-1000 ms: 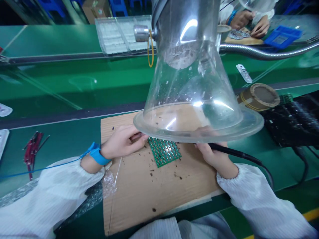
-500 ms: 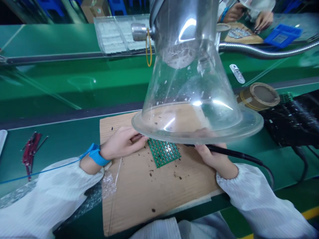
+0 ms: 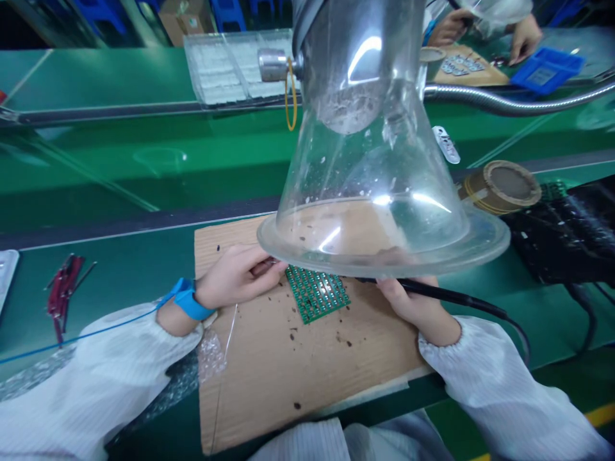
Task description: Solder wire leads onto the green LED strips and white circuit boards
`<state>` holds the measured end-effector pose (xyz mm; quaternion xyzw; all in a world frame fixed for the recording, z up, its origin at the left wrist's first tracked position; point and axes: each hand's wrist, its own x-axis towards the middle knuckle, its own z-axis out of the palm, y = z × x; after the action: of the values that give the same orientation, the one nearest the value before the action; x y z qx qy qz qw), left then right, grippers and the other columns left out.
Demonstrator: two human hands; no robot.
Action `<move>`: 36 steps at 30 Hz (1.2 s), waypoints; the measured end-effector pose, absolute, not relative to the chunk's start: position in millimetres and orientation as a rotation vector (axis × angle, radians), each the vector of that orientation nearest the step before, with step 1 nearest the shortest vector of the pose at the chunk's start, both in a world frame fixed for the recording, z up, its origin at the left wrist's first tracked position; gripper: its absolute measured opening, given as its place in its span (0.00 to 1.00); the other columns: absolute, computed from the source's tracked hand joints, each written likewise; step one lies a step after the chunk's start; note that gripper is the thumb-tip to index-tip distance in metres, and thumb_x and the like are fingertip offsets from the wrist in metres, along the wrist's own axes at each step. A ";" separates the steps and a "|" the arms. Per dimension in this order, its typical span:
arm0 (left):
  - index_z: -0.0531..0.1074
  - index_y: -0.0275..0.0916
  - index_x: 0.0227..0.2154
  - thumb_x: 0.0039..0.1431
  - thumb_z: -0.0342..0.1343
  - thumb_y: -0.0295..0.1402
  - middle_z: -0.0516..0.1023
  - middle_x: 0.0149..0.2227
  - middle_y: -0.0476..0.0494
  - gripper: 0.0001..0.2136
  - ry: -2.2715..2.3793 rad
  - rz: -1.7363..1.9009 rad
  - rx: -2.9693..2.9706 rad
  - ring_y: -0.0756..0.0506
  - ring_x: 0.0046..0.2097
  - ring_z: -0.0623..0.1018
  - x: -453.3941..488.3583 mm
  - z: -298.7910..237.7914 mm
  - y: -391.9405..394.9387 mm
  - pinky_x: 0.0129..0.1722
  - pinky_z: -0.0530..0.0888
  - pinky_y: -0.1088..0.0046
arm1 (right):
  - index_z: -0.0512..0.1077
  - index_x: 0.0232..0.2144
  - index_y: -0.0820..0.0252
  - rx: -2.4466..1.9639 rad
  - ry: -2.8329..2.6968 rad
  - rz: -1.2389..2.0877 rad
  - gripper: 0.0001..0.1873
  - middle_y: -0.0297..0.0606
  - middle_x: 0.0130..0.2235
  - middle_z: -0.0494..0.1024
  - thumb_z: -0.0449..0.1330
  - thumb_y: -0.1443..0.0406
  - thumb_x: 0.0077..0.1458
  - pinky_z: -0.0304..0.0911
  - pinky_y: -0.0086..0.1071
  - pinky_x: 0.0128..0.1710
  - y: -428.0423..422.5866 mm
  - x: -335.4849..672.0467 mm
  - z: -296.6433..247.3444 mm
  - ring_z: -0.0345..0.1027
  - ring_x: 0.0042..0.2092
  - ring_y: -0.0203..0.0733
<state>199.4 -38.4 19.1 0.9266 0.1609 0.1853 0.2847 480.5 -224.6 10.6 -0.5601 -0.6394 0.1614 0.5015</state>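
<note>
My left hand [image 3: 237,276] pinches a thin silvery wire [image 3: 275,261], probably solder, at the left edge of a green circuit board panel [image 3: 316,294]. My right hand [image 3: 413,306] grips a black soldering iron [image 3: 432,290], whose tip is hidden behind the rim of a clear fume hood [image 3: 369,186]. The panel lies flat on a scorch-marked cardboard sheet [image 3: 312,374]. A blue strap [image 3: 189,299] circles my left wrist.
A tape roll [image 3: 500,187] and a black tray [image 3: 562,240] stand to the right. Red-handled tools [image 3: 62,298] lie at the left. Across the green belt, a co-worker's hand [image 3: 524,38] works beside a blue tray [image 3: 548,70].
The soldering iron has slid left beneath the hood rim. A white strip on the far belt has moved left. The co-worker's hands have shifted. My left hand has barely moved.
</note>
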 end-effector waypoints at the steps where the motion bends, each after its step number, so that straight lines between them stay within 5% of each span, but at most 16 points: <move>1: 0.75 0.40 0.33 0.74 0.52 0.44 0.70 0.20 0.52 0.16 0.416 0.527 2.465 0.50 0.24 0.71 199.6 21.1 -41.2 0.27 0.72 0.76 | 0.76 0.39 0.53 -1.350 -1.534 0.387 0.06 0.33 0.32 0.80 0.61 0.63 0.72 0.69 0.31 0.30 -225.0 481.0 9.5 0.75 0.31 0.39; 7: 0.72 0.40 0.33 0.71 0.52 0.31 0.66 0.21 0.57 0.09 0.198 0.648 2.390 0.53 0.22 0.65 204.5 24.5 -58.7 0.23 0.64 0.78 | 0.78 0.37 0.53 -1.381 -1.443 0.334 0.12 0.34 0.29 0.79 0.60 0.57 0.73 0.68 0.33 0.28 -227.5 482.6 5.9 0.73 0.28 0.39; 16: 0.75 0.41 0.35 0.74 0.51 0.40 0.73 0.22 0.51 0.13 0.351 0.488 2.437 0.49 0.25 0.72 200.8 12.5 -43.7 0.28 0.73 0.75 | 0.76 0.33 0.55 -1.400 -1.514 0.343 0.17 0.35 0.29 0.81 0.60 0.54 0.73 0.70 0.33 0.29 -227.3 483.8 11.8 0.75 0.30 0.40; 21: 0.73 0.43 0.35 0.75 0.50 0.37 0.73 0.23 0.52 0.12 0.290 0.414 2.402 0.49 0.25 0.72 202.3 11.9 -43.7 0.28 0.76 0.73 | 0.77 0.35 0.54 -1.398 -1.604 0.309 0.14 0.35 0.31 0.82 0.59 0.59 0.73 0.72 0.32 0.35 -225.7 483.0 20.6 0.77 0.33 0.40; 36: 0.70 0.43 0.36 0.76 0.50 0.36 0.74 0.26 0.52 0.10 0.258 0.298 2.397 0.49 0.28 0.74 203.3 21.2 -40.3 0.31 0.77 0.73 | 0.76 0.33 0.54 -1.398 -1.551 0.389 0.15 0.35 0.31 0.82 0.61 0.56 0.72 0.72 0.33 0.31 -228.5 481.5 19.4 0.77 0.31 0.40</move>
<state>203.3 -40.3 21.2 0.9248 0.0996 0.1150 0.3488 481.5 -228.5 19.4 -0.5747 -0.6378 0.1599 0.4873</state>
